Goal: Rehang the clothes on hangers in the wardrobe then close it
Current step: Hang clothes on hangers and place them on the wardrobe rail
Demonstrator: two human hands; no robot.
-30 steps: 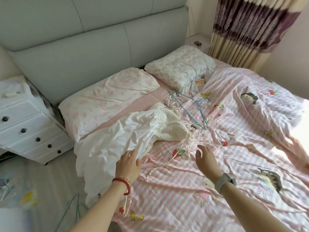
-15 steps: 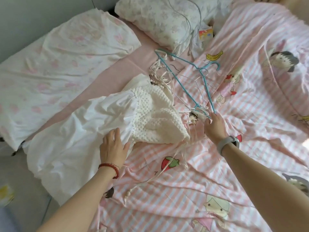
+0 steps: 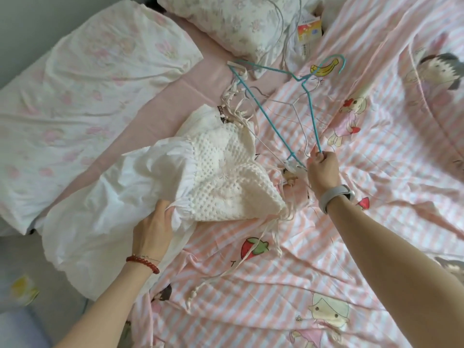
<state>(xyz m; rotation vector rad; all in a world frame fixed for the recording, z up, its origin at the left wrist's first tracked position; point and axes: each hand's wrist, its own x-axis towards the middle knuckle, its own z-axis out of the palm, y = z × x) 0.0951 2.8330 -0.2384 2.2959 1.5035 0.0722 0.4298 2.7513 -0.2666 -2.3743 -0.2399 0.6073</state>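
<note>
A white dress point(image 3: 120, 187) with a crocheted top point(image 3: 226, 172) and long cream ribbons lies crumpled across the bed. My left hand point(image 3: 153, 229) grips its gathered fabric just below the crochet part. A blue wire hanger point(image 3: 273, 104) lies on the striped sheet beyond the dress, its hook pointing away near a banana print. My right hand point(image 3: 322, 169) grips the hanger's near corner, fingers curled round the wire. A thin white hanger point(image 3: 300, 116) lies tangled under the blue one. The wardrobe is out of view.
The bed carries a pink striped cartoon sheet point(image 3: 326, 272) and two pillows point(image 3: 82, 91) point(image 3: 233, 23) at the head. A small printed card point(image 3: 308, 31) and thin cords lie by the far pillow. Grey floor point(image 3: 22, 272) shows at the left edge.
The view has dropped closer to the bed. My right hand reached forward and took hold of the blue hanger's corner. My left hand slid along the dress and gripped its gathered fabric.
</note>
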